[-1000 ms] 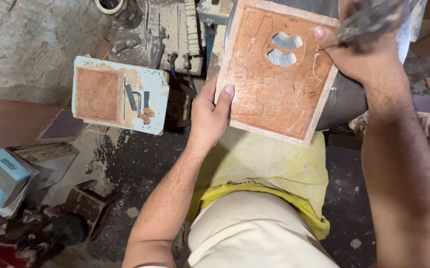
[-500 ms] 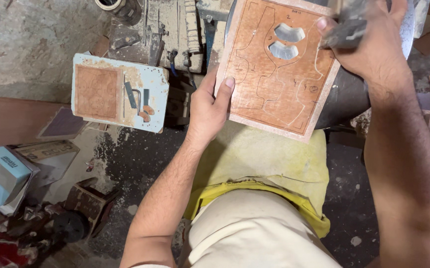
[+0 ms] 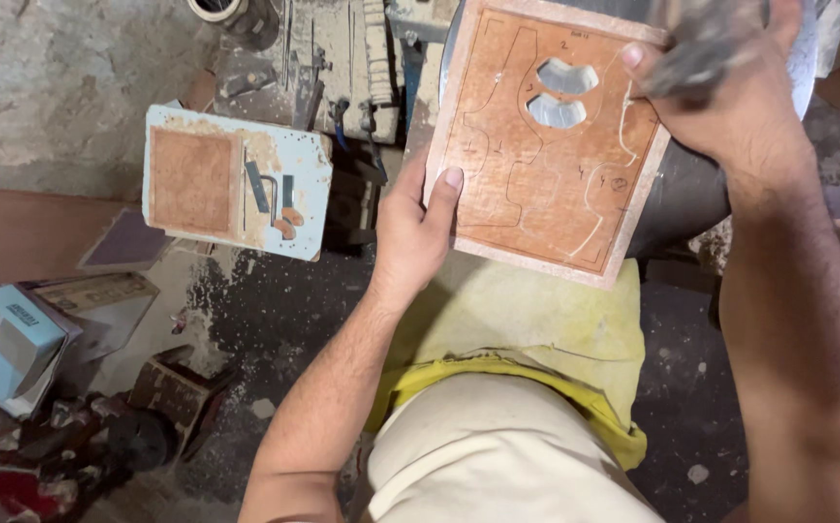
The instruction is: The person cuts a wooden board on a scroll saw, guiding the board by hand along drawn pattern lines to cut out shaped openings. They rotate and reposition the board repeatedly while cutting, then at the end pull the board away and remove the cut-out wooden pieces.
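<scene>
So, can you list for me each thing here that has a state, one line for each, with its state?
Wooden board: held tilted, two shapes already cut out, more outlines drawn but not cut.
Left hand: gripping the board's left edge, thumb on top.
Right hand: closed around a blurred dark tool at the board's upper right corner.
Dark tool: too blurred to identify.
Light blue panel: lying flat, dusty.

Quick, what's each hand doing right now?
Left hand: grips the left edge of the board, thumb on top.
Right hand: closed on a blurred dark tool at the board's top right.
</scene>
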